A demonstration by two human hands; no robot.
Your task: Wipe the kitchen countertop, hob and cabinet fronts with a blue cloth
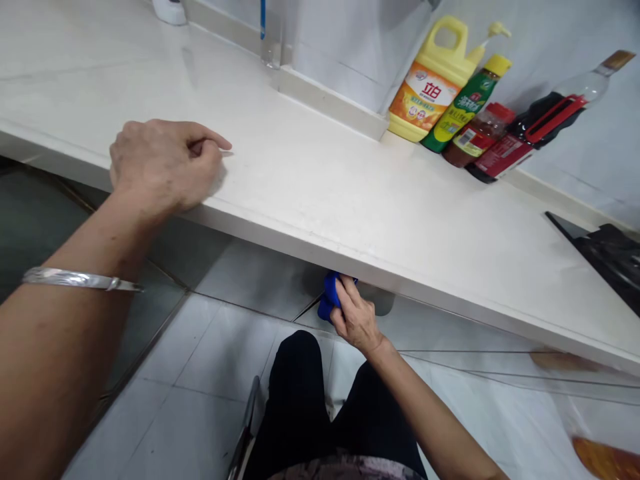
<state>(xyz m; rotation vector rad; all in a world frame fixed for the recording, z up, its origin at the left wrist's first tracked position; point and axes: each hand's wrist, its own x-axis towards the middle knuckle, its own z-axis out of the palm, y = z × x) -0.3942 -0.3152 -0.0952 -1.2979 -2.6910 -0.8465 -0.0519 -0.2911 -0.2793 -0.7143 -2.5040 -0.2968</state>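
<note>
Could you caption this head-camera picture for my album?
Right hand presses blue cloth under counter; left hand rests on top.

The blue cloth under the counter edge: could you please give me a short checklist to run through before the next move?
1. Right hand grips the blue cloth: ok.
2. Cloth pressed against the surface below the countertop lip: cannot tell, contact hidden.
3. Left hand braced on the counter edge: ok.
4. Bottles standing well away from both hands: ok.
5. Bracelet off the counter: ok.
</note>
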